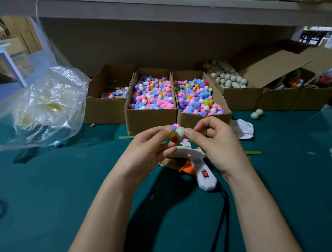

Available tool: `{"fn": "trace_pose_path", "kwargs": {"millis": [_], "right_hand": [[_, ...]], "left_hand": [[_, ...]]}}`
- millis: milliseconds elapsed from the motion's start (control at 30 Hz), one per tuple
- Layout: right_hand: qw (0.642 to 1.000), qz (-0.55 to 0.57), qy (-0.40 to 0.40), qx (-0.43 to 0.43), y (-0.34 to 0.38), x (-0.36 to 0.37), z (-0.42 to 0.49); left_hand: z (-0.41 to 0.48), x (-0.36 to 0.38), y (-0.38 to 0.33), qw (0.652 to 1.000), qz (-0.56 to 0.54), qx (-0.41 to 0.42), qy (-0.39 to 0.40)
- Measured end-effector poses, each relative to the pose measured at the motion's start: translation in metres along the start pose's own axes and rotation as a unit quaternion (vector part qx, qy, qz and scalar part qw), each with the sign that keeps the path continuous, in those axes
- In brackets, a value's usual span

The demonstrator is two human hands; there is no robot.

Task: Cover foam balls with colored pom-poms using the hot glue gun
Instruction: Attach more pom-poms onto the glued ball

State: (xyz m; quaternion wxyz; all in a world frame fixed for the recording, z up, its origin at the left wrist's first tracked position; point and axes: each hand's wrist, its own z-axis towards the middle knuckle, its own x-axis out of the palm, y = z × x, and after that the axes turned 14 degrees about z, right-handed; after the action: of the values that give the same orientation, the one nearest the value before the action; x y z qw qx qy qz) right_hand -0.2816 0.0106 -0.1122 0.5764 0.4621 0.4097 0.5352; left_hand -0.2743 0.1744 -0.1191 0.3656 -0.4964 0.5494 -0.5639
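foam ball [180, 132], pom-poms [173, 134] stuck on its 9 o'clock side, is held above the green table [67, 191]. left hand [149, 152] pinches the pom-pom side, right hand [215, 144] the bare side, fingers curled. glue gun [199, 163] lies at the ball's 6 o'clock, pom-pom boxes [150, 117] at 12 o'clock.

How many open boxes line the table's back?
5, left to right: near-empty box, pom-pom box, second pom-pom box, foam-ball box, flapped box; more may be hidden.
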Motion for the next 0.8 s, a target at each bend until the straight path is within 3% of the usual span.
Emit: {"fn": "trace_pose_path", "kwargs": {"millis": [200,433,533,667,800], "right_hand": [[0.996,0.035,0.005,0.080,0.0021,0.0067,-0.0030],[0.982,0.134,0.047,0.122,0.0057,0.0049,-0.0038],[0.980,0.165,0.019,0.108,0.0079,0.0041,-0.0033],[0.996,0.058,-0.023,0.062,0.0029,0.0047,-0.0011],[0.998,0.033,-0.027,0.053,0.0008,0.0057,-0.0012]], "left_hand": [[-0.0012,0.0063,0.0027,0.993,0.114,0.041,-0.004],[-0.0008,0.0068,0.0027,0.995,0.076,0.056,-0.003],[0.0002,0.0077,0.0025,0.996,0.066,0.059,-0.013],[0.0001,0.0059,0.0043,0.992,0.094,0.081,-0.021],[-0.0008,0.0057,0.0034,0.986,0.138,0.096,-0.021]]}}
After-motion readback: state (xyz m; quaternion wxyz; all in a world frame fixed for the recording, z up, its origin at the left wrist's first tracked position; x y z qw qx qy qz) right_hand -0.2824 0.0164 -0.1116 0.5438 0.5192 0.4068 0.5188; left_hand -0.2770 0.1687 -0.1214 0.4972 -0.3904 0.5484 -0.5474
